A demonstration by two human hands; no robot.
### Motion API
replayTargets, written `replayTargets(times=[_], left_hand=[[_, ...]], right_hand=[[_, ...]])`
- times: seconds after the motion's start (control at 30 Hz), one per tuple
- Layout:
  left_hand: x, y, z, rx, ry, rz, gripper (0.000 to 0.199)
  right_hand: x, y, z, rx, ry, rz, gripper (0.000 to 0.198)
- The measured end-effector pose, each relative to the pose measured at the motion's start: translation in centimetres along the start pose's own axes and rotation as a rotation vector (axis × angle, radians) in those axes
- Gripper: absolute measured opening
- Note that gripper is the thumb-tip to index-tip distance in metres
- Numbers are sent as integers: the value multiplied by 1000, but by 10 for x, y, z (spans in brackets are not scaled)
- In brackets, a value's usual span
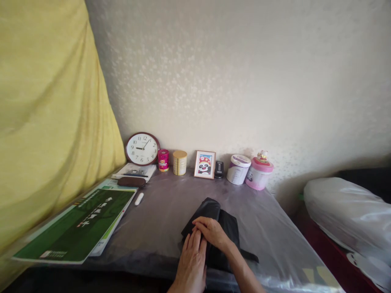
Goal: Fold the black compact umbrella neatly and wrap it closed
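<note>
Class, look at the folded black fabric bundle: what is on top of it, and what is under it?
The bare left hand and bare right hand are on top. Shiny grey table covering shows around the bundle; anything directly underneath is hidden.

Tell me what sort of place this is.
Probably a room in someone's home: a round clock and a framed panda picture stand on a table against a patterned wall.

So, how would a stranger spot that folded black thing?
Find the grey table. Near its front edge, the left hand and right hand lie over a folded black bundle; unlike the flat green book, it trails a narrow tail.
</note>
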State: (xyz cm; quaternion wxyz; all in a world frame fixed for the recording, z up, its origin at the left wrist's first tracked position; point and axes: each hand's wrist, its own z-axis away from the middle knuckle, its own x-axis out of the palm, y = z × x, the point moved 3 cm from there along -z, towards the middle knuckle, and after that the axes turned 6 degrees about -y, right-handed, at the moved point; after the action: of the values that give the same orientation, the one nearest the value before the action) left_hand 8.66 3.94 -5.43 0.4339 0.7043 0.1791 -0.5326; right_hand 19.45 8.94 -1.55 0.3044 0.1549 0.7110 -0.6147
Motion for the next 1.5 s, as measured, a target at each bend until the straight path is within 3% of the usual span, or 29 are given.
replayTargets(times=[0.2,0.33,0.43,0.7,0.93,1.07,1.23,1.37,1.5], left_hand=[[-5,1,1,-34,-24,-8,61],[-6,2,-3,-70,-65,-14,68],[-4,1,-7,-85,-108,-13,72],[-3,2,-8,-158,-246,-3,83],[2,2,-9,-169,-221,13,93],[10,-4,-8,-157,-164,57,90],[0,-2,-4,-154,-174,86,85],[-11,3,0,-171,-189,79,81],[-8,3,1,-153,-161,86,78]], right_hand=[[-3,2,13,-93,105,109,24],[-4,12,12,-243,151,205,24],[-5,20,4,-276,147,291,25],[-24,52,-33,-145,194,412,32],[-45,80,-55,54,316,464,34],[-66,91,-31,164,446,480,34],[-86,114,37,313,561,493,27],[-82,128,73,356,583,335,22],[-72,121,80,465,545,136,34]])
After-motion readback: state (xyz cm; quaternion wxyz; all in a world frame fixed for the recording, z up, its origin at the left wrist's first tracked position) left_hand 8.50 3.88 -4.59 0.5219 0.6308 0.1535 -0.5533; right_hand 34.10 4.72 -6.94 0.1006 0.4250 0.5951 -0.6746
